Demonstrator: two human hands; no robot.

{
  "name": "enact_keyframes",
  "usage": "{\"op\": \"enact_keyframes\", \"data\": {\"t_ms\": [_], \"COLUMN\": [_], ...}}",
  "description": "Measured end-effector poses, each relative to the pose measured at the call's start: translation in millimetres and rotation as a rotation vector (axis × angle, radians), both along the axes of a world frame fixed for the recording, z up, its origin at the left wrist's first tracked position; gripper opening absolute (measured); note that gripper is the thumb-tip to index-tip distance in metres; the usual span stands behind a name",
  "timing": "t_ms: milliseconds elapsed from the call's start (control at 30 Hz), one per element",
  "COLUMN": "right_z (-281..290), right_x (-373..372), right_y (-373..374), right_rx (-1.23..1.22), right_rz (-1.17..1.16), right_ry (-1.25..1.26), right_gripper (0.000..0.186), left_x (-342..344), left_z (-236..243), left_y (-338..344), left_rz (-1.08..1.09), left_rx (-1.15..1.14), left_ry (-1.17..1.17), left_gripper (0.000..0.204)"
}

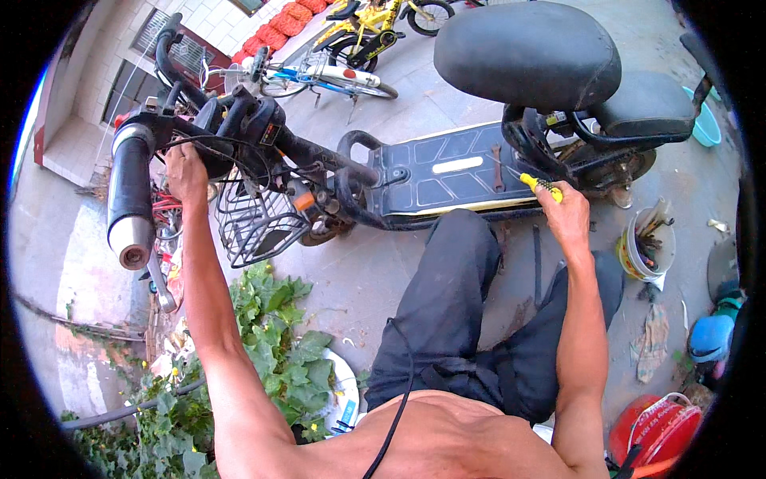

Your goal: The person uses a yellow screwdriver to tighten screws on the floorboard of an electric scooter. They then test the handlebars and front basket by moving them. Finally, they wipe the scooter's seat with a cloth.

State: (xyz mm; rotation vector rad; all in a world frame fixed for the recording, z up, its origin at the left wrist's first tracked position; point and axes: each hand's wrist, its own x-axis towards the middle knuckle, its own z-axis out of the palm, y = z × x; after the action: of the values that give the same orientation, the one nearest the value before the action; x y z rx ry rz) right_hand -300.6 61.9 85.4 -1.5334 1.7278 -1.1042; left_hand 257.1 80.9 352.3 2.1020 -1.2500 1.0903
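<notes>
A black electric scooter (pixel 443 172) stands before me, with its handlebar grip (pixel 132 188) at the left and its padded seat (pixel 527 56) at the right. My left hand (pixel 186 172) is raised to the underside of the handlebar controls among black cables, fingers curled; what they grip is hidden. My right hand (pixel 562 211) is closed on a yellow-handled screwdriver (pixel 533 184), held over the right part of the deck. A small wrench (pixel 497 169) lies on the deck beside it. The wire basket (pixel 251 231) hangs below the handlebar.
A bucket of tools (pixel 662 227) stands at the right, with a red bucket (pixel 642 427) lower down and a turquoise basin (pixel 702 116) behind. Leafy plants (pixel 279 299) grow at lower left. A blue-white bicycle (pixel 319 76) and yellow bicycle (pixel 371 28) stand at the back.
</notes>
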Motion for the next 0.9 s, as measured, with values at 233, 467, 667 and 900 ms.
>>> {"op": "enact_keyframes", "data": {"t_ms": [233, 467, 667, 900], "right_z": [5.4, 2.4, -10.3, -26.1], "right_x": [1.9, 0.2, 5.6, 10.6], "right_y": [1.4, -7.4, -19.8, -23.2], "right_rx": [-0.02, -0.013, 0.064, 0.091], "right_rz": [0.026, 0.027, -0.005, 0.014], "right_ry": [-0.035, -0.005, -0.011, 0.051], "right_gripper": [0.043, 0.044, 0.049, 0.048], "left_x": [28.4, 22.2, -13.9, -16.5], "left_z": [-18.8, -21.3, -28.9, -161.6], "left_y": [-8.5, -11.7, 8.8, 78.1], "left_rz": [-0.07, -0.099, -0.26, -0.156], "left_rx": [0.134, 0.046, -0.096, -0.054], "left_ry": [-0.615, -0.391, -0.074, 0.165], "left_gripper": [0.018, 0.022, 0.045, 0.049]}}
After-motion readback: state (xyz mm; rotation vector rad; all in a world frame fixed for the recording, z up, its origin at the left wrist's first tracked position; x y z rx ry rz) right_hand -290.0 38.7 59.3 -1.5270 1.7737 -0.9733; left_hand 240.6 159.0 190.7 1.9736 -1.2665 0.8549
